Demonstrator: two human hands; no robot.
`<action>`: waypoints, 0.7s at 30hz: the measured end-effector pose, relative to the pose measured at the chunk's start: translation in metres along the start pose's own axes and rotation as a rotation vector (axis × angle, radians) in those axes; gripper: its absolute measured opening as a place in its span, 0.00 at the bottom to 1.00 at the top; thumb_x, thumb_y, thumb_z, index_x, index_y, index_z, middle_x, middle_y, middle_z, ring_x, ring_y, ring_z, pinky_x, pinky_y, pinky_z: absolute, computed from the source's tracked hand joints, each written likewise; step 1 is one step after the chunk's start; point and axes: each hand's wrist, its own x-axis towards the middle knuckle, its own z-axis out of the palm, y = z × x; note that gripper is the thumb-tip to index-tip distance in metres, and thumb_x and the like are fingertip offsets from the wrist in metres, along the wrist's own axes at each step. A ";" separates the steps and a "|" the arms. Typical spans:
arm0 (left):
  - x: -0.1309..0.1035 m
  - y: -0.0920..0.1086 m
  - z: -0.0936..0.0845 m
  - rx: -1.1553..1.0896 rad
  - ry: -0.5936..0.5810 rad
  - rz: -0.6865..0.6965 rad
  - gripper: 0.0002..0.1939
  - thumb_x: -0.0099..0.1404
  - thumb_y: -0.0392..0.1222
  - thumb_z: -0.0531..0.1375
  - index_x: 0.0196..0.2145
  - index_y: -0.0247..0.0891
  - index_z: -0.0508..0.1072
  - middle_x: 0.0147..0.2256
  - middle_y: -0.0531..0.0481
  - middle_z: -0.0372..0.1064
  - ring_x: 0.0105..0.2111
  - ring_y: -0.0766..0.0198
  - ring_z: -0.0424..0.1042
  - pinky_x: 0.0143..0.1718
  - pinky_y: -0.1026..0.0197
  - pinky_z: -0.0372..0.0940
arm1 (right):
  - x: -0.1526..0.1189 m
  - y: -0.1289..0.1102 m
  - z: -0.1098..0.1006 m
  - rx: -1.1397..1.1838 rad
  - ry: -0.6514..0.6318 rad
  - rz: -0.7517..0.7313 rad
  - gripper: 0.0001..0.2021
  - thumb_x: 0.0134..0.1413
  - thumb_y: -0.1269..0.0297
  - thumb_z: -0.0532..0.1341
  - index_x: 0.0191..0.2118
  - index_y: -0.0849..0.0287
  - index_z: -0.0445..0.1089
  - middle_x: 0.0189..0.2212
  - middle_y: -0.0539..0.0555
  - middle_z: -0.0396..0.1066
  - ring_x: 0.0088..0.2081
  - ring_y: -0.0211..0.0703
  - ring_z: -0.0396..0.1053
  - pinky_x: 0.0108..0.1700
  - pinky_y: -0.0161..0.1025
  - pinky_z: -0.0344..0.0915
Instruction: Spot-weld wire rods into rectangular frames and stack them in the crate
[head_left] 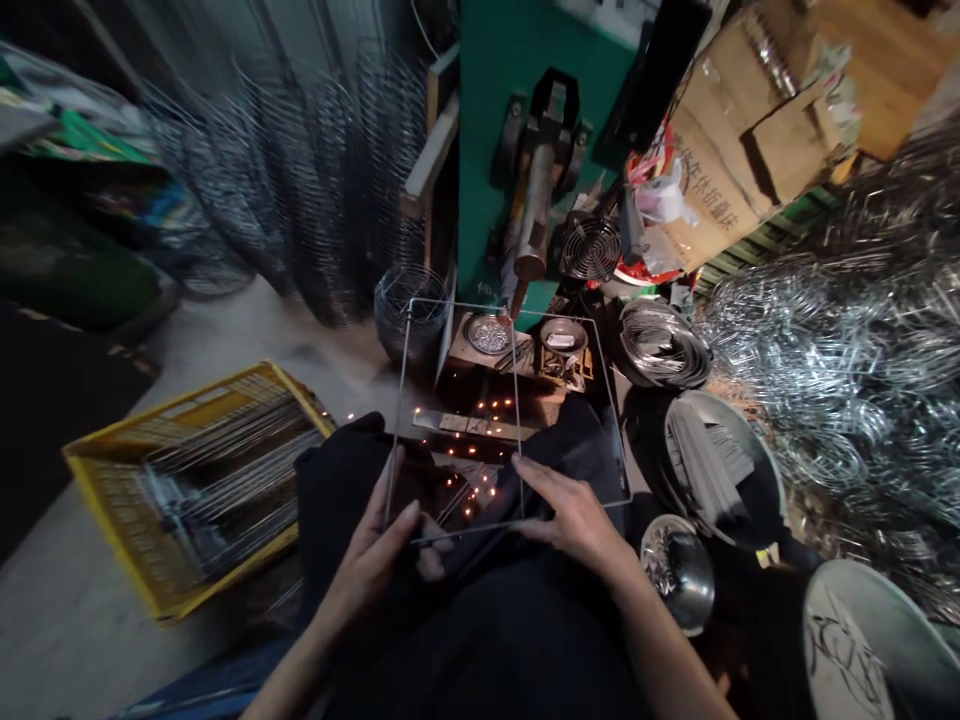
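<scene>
A rectangular wire frame [517, 385] with a crossbar down its middle is held out over my lap. Its left corner is pinched between the thumb and fingers of my left hand [386, 525]. My right hand [566, 510] grips the near end of the crossbar where it meets the near wire. The far end of the crossbar touches the electrode [514, 295] of a green spot welder [480, 130]. Orange sparks [472, 450] scatter below, between my hands and the machine.
A yellow crate [120, 540] with wire rods lies on the left. Metal bowls [694, 580] and tubs of metal parts [772, 470] stand on the right, beside a heap of shiny wire pieces [810, 370]. Wire coil stacks [300, 180] and a cardboard box [720, 130] are behind.
</scene>
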 end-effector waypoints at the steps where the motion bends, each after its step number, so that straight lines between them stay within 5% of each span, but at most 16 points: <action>1: 0.012 0.004 0.000 -0.009 -0.019 0.019 0.49 0.64 0.46 0.63 0.71 0.50 0.35 0.24 0.53 0.73 0.17 0.62 0.71 0.19 0.65 0.66 | 0.010 0.005 -0.003 -0.032 0.023 -0.010 0.42 0.53 0.64 0.70 0.70 0.46 0.51 0.65 0.54 0.60 0.63 0.50 0.61 0.64 0.46 0.61; 11: 0.194 0.083 0.003 -0.109 -0.262 0.235 0.49 0.65 0.37 0.62 0.71 0.47 0.33 0.23 0.53 0.73 0.18 0.60 0.74 0.18 0.65 0.67 | 0.162 0.070 -0.078 -0.336 0.230 -0.026 0.41 0.48 0.50 0.71 0.66 0.57 0.60 0.51 0.62 0.74 0.54 0.58 0.71 0.55 0.49 0.66; 15: 0.225 0.108 0.010 -0.086 -0.274 0.261 0.47 0.66 0.36 0.59 0.71 0.46 0.31 0.24 0.49 0.75 0.19 0.61 0.74 0.17 0.67 0.66 | 0.195 0.091 -0.096 -0.333 0.271 -0.073 0.35 0.51 0.51 0.70 0.63 0.57 0.64 0.49 0.60 0.76 0.51 0.55 0.73 0.53 0.47 0.67; 21: 0.241 0.125 0.009 -0.041 -0.235 0.291 0.47 0.65 0.35 0.59 0.71 0.48 0.34 0.25 0.47 0.76 0.19 0.59 0.75 0.18 0.64 0.68 | 0.212 0.097 -0.095 -0.315 0.328 -0.088 0.33 0.51 0.49 0.70 0.60 0.58 0.67 0.45 0.60 0.77 0.47 0.53 0.74 0.52 0.46 0.66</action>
